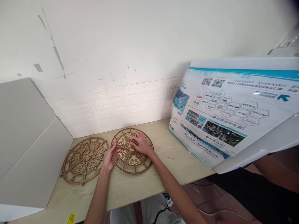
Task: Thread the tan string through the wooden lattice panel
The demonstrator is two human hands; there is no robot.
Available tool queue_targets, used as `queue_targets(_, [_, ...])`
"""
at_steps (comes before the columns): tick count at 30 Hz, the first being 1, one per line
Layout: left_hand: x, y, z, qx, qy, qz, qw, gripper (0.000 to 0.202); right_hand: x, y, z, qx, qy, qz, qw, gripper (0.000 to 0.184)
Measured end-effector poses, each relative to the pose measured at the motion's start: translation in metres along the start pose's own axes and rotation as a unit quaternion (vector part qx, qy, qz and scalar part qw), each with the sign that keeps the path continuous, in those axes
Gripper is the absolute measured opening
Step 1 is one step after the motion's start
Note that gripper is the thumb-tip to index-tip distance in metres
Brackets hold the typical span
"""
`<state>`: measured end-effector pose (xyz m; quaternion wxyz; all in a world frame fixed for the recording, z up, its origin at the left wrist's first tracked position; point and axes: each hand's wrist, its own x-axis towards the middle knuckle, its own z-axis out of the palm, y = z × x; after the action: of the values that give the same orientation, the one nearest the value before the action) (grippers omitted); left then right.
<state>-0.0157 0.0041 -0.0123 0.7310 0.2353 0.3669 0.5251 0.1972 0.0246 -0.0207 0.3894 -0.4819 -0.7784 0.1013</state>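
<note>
A round, gold-brown openwork panel [134,160] with scroll ornaments lies in front of me, slightly raised at its left edge. My left hand [108,158] grips that edge, its fingers partly beneath the rim. Over the panel's centre, my right hand [141,143] has its thumb and fingers bent together in a pinch; whatever sits between the fingertips is too small to make out. A similar round panel [87,157] lies to the left, close to my left wrist. From the right rim of the nearer panel trails a thin pale cord [164,151].
A grey board [28,143] stands at the left and a large printed white board [224,121] leans at the right. Behind the greenish tabletop [130,196] is a white wall [121,56]. A yellow label [71,218] lies near the front edge. Another person's arm [277,169] shows at right.
</note>
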Motion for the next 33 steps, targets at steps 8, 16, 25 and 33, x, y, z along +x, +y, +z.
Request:
queue_targets(8, [-0.002,-0.001,0.004,0.010,0.004,0.000,1.000,0.053,0.000,0.002,-0.001,0.007,-0.022,-0.005,1.000,0.028])
queue_targets(16, [-0.004,0.001,0.007,0.020,-0.004,-0.006,1.000,0.060,0.002,0.002,0.002,0.067,0.020,0.011,0.998,0.033])
queue_targets(25, [-0.003,0.001,0.003,-0.006,-0.031,-0.008,0.999,0.060,0.000,-0.003,0.002,0.024,0.024,0.015,0.999,0.035])
queue_targets(33, [0.016,0.020,0.006,-0.027,-0.070,-0.098,0.992,0.019,0.009,0.003,0.005,-0.011,-0.018,0.008,1.000,0.031])
